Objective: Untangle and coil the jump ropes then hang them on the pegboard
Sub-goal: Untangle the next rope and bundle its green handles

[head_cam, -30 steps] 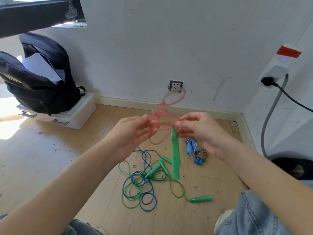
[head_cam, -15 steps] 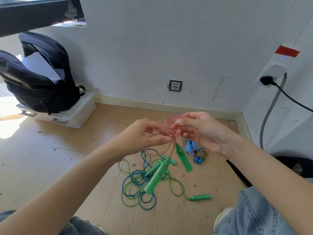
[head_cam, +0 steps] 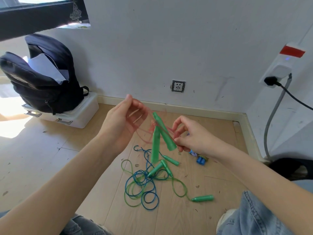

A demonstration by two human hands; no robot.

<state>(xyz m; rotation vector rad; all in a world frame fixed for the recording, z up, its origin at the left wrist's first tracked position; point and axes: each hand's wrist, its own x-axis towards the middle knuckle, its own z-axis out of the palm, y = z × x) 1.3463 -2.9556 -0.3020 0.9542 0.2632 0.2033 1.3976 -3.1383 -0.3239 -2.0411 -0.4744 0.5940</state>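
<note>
I see both hands raised over the floor with a thin pink rope [head_cam: 149, 131] strung between them. My left hand [head_cam: 125, 119] is up and to the left, palm turned toward me, thumb pointing up and the fingers loosely curled; they are motion-blurred, but pink strands run across and through them, so it is holding the rope in a loose grasp, not spread flat. My right hand [head_cam: 189, 134] sits lower and to the right, thumb and forefinger bent into a ring, the lower fingers curled in; it pinches the pink rope just beside the wide end of one handle. Two green handles [head_cam: 156, 143] hang from the pink rope between the hands: one slants down toward the right hand and touches its fingers, the other hangs nearly upright just left of it, both slightly blurred.

On the floor below lies a tangle of green rope [head_cam: 130, 189] and blue rope [head_cam: 149, 197], looped over each other. Three more green handles lie across the top of that tangle, crossing, and a fourth [head_cam: 203, 198] lies apart at the lower right on the end of the green rope. A bundle with blue handles [head_cam: 200, 159] lies on the floor under my right wrist, partly hidden by it.

Farther left a dark backpack [head_cam: 42, 78] stands open on a white box [head_cam: 81, 114] against the wall, well apart from the ropes
</note>
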